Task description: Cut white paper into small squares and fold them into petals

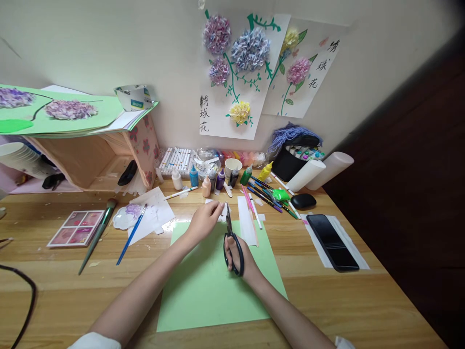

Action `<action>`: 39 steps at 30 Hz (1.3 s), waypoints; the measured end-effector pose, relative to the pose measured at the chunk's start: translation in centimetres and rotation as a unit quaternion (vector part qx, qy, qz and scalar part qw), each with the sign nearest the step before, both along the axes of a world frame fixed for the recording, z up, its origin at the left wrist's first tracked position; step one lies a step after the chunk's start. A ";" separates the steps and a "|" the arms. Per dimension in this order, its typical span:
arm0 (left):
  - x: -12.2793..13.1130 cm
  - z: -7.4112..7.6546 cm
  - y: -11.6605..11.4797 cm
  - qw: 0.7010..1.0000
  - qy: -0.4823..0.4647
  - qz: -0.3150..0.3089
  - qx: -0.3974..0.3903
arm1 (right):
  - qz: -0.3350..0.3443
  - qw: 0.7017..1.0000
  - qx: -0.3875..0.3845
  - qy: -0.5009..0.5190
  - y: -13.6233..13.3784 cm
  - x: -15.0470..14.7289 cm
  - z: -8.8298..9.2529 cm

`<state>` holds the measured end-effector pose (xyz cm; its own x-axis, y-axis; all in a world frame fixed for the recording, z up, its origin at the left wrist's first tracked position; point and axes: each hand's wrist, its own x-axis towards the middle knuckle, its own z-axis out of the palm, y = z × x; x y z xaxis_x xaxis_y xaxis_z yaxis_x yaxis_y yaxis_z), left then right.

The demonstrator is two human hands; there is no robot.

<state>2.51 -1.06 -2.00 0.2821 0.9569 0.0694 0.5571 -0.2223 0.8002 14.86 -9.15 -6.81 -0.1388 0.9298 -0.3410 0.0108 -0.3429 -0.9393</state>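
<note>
Black-handled scissors [234, 254] are in my right hand [247, 261], its fingers through the loops and the blades pointing away from me. My left hand [203, 220] is closed in a pinch close to the blade tips; what it holds is too small to make out. Around those fingertips shows a small piece of white paper [224, 214], and I cannot tell if it is held or lies on the table. Beneath both hands a light green sheet [203, 291] lies flat on the wooden table.
Paint bottles [220, 180] stand in a row behind the hands. Pens [269, 198] lie right of them, with a phone [332, 242] farther right. On the left are a blue brush [131, 234], a large makeup brush [98, 235] and a pink palette [77, 228]. Flower pictures [236, 87] hang on the wall.
</note>
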 end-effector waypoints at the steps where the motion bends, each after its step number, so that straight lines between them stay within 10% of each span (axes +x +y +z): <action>1: 0.0 0.1 0.0 1.000 0.002 0.001 0.001 | 0.003 1.000 -0.008 0.007 0.0 0.0 -0.1; 9: -2.6 -0.3 1.9 0.988 0.136 0.066 0.001 | 0.108 0.968 -0.104 0.202 0.7 -0.4 -0.4; 12: -2.9 -0.7 2.0 0.978 0.181 0.106 0.009 | 0.039 0.974 -0.039 0.221 1.5 0.8 1.1; 15: -1.1 -0.9 1.1 0.968 0.206 0.131 0.056 | -0.052 0.976 0.023 0.209 2.4 3.2 2.3; 19: 4.0 -1.3 0.2 0.971 0.228 0.002 0.071 | -0.146 0.971 0.044 0.184 3.4 6.7 2.7; 24: 9.1 -2.6 1.0 0.966 0.252 0.046 0.039 | -0.187 0.962 0.045 0.196 3.7 8.1 2.4; 39: 9.1 -3.3 1.9 0.984 0.169 0.051 0.000 | -0.184 0.955 0.026 0.231 3.9 7.5 2.1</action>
